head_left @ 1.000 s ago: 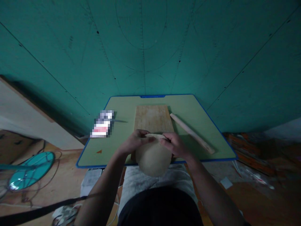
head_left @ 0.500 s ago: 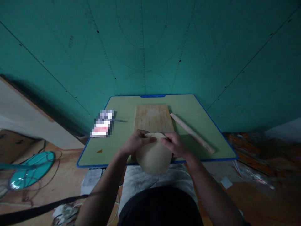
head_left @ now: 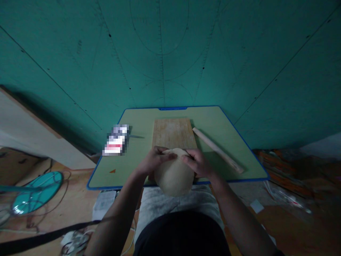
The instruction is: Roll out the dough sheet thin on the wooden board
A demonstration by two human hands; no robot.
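A green wall point(head_left: 170, 53) fills the space beyond the hands. Under them stands a low table point(head_left: 229, 142) with a green top and blue edge. On the floor well to the left lies a fan point(head_left: 34, 192).

A board point(head_left: 173, 133) lies on the table just beyond the hands, its long side running straight away from the person. The dough point(head_left: 173, 177), a round flat sheet, is held between the hands at the near end of the board. It hangs from their fingers down over the table's near edge, towards the person's lap. Being round, it has no long axis, and neither hand is nearer to it.

A pin point(head_left: 217, 150) lies slantwise on the table, beyond and right of the right hand. A blurred packet point(head_left: 116, 140) sits beyond and left of the left hand.

The left hand point(head_left: 153, 161) and right hand point(head_left: 198, 164) are close together, each pinching the dough's upper rim.
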